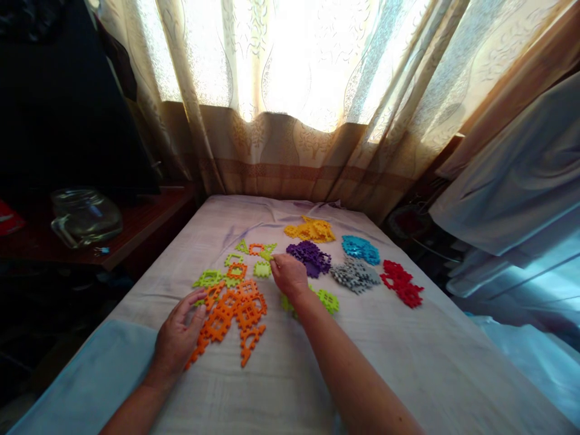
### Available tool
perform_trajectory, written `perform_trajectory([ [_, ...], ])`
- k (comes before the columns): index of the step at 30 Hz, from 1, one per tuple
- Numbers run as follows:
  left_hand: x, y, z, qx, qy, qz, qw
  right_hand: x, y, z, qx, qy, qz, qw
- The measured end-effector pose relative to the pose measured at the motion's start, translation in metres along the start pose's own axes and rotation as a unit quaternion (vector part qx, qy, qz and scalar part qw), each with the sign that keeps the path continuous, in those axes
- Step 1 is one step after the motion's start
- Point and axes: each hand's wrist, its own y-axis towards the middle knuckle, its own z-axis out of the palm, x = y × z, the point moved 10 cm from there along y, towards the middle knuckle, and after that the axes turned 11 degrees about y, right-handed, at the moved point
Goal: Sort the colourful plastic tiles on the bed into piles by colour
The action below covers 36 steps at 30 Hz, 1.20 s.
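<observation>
My right hand [290, 275] is closed in a pinch on a lime-green interlocking plastic piece [266, 257], most of its fingers curled out of sight. Just below that lies a separate green square piece [261, 269]. At the left, my left hand [180, 326] rests with fingers stretched and a little apart against the edge of the spread orange interlocking pieces [219, 324]. Beyond it sit more green pieces [208, 278] and an orange square frame [237, 270]. Another green group [328, 300] is partly hidden behind my right forearm.
Across the cloth-covered table [281, 386] lie sorted piles: yellow [312, 229], purple [309, 258], blue [360, 249], grey [354, 275] and red pieces [401, 284]. A glass jug [88, 217] stands on a wooden surface at left. Curtains [281, 157] hang behind.
</observation>
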Motion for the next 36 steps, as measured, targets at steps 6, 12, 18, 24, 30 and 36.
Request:
perform_trajectory([
  [6, 0.001, 0.000, 0.002, 0.005, 0.008, -0.002, 1.000, -0.082, -0.050, -0.043, -0.086, 0.076, 0.059, 0.992],
  [12, -0.002, 0.000, 0.001, 0.009, 0.011, 0.002, 1.000, -0.128, -0.077, -0.043, -0.084, 0.061, 0.096, 0.990],
  [18, -0.003, 0.001, -0.001, 0.014, 0.012, -0.009, 1.000, -0.116, -0.077, -0.037, -0.026, 0.073, 0.065, 0.995],
  [24, -0.003, 0.000, 0.001, 0.003, 0.007, 0.008, 1.000, -0.111, -0.079, -0.049, -0.013, 0.067, 0.061, 0.996],
  [30, -0.003, -0.001, 0.001, 0.005, -0.001, 0.003, 1.000, -0.060, -0.053, -0.031, 0.001, 0.066, -0.003, 0.998],
  [36, 0.000, -0.001, 0.003, 0.008, -0.015, -0.002, 1.000, 0.006, -0.012, 0.012, 0.066, 0.013, -0.072, 0.995],
])
